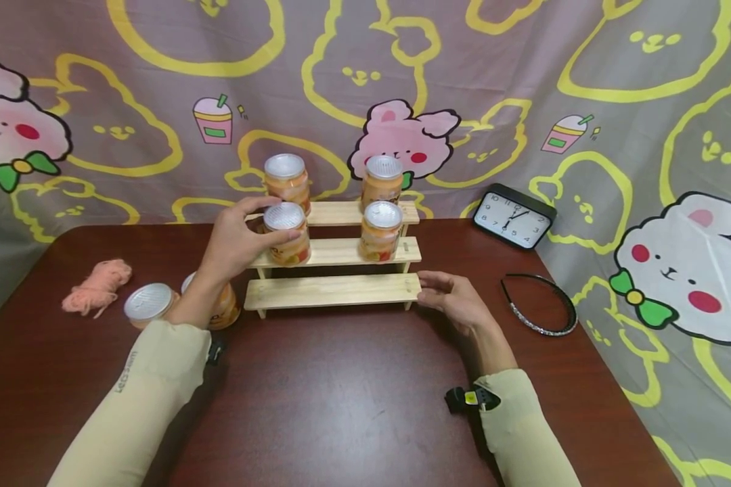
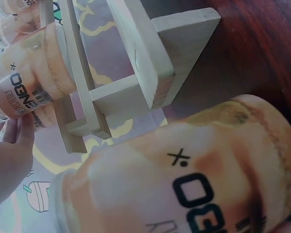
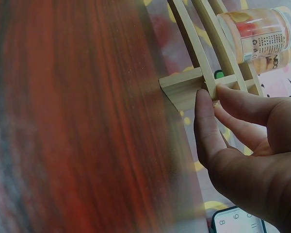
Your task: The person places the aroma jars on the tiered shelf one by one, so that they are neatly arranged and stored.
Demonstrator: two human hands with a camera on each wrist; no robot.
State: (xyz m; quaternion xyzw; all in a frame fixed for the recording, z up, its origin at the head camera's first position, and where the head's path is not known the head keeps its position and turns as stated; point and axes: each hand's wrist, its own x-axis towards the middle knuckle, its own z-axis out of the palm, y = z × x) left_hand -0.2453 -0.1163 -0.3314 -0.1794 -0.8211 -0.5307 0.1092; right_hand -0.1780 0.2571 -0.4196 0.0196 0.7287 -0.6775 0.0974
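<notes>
A three-tier wooden rack (image 1: 331,291) stands on the table, its steps rising toward the back. My left hand (image 1: 234,237) grips a canned-fruit jar (image 1: 289,253) with a silver lid at the left of the middle step, thumb in front and fingers behind. At the rack's right side, my right hand (image 1: 457,301) pinches the end of the lowest step between thumb and fingers, seen closer in the right wrist view (image 3: 247,131). Another jar (image 1: 380,237) sits at the right of the middle step. Two more, a left jar (image 1: 288,179) and a right jar (image 1: 382,182), occupy the top step.
Left of the rack, two similar jars stand on the table, one jar (image 1: 149,304) beside another jar (image 1: 225,311) partly behind my left forearm. Pink yarn (image 1: 97,287) lies farther left. A black clock (image 1: 514,215) and a headband (image 1: 542,331) are at the right. A patterned cloth (image 1: 317,88) hangs behind.
</notes>
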